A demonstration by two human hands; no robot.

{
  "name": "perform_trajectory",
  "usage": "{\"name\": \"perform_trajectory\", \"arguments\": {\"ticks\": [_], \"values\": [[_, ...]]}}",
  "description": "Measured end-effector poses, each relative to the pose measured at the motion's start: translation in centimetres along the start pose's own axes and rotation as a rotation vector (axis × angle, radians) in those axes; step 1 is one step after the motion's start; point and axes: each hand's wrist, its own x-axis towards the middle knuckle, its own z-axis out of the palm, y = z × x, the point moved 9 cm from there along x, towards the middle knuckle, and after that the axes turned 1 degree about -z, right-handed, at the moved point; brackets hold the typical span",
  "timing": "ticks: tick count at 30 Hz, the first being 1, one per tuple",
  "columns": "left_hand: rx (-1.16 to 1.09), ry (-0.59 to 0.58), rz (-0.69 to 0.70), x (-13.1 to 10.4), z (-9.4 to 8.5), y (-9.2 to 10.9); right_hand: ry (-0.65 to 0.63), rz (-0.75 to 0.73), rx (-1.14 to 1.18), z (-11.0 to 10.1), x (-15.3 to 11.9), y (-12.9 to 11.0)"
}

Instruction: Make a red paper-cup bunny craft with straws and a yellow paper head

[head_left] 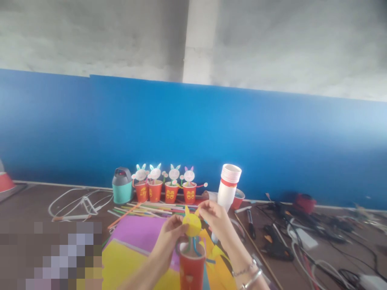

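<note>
A yellow paper rabbit head with two pointed ears stands above a red paper cup, with blue-green straws showing inside the cup. My left hand pinches the head's left edge between thumb and fingers. At the upper right, my right hand has its fingers closed on the tip of the right yellow ear. Yellow and purple paper sheets lie under and beside the cup.
Several red cups with white rabbit heads line the blue partition. A tall stack of white paper cups stands to their right. Loose coloured straws, a teal container, a glue gun and tangled cables cover the table.
</note>
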Motion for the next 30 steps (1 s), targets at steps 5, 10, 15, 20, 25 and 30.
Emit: {"name": "perform_trajectory", "arguments": {"ticks": [5,10,15,20,25,30], "values": [[0.016,0.002,0.008,0.2,-0.3,-0.3,-0.008,-0.018,-0.041,0.0,-0.1,-0.2],[0.040,0.008,0.007,0.1,-0.3,-0.3,-0.017,-0.012,-0.030,0.1,-0.2,-0.2],[0.040,0.009,0.002,-0.1,-0.1,-0.2,-0.055,-0.009,0.033,0.6,0.2,0.6],[0.050,0.006,0.001,0.1,0.0,-0.2,-0.088,-0.082,0.092,0.9,0.6,0.7],[0.041,-0.005,0.011,-0.1,0.0,-0.3,-0.079,-0.083,0.111,0.8,0.5,0.5],[0.051,-0.006,0.016,-0.1,-0.1,-0.4,-0.080,-0.078,0.108,0.8,0.5,0.5]]}}
